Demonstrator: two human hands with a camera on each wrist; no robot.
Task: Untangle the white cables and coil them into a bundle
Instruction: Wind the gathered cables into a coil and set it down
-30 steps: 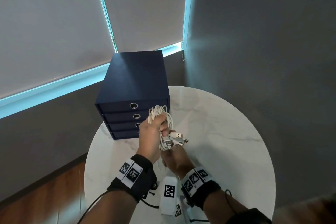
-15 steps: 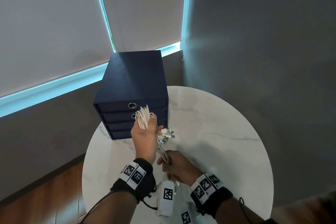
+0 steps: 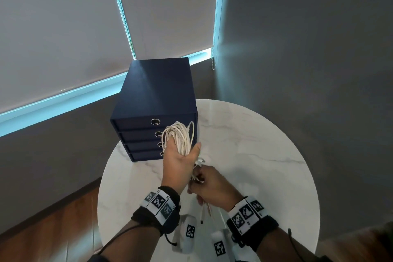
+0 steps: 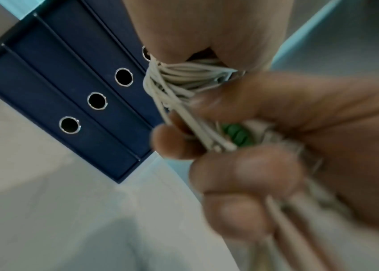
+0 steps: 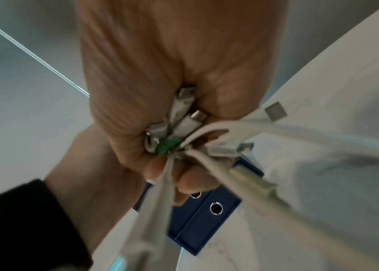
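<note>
The left hand [image 3: 179,160] closes round a coil of thin white cables [image 3: 179,137], loops rising toward twelve o'clock. At five o'clock of it, the right hand [image 3: 212,186] pinches the loose ends over the round marble table [image 3: 265,155], before the navy drawer box [image 3: 157,100].

Room dim, grey. Cool cyan daylight leaks round roller blinds [image 3: 63,27] at gaps and lower edge. Soft sheen on desk [image 3: 265,144] far edge. Head view sharp, bowed at edges by wide lens. Both wrist views soft, motion-blurred; near fingers [image 4: 248,183] out of focus.
</note>
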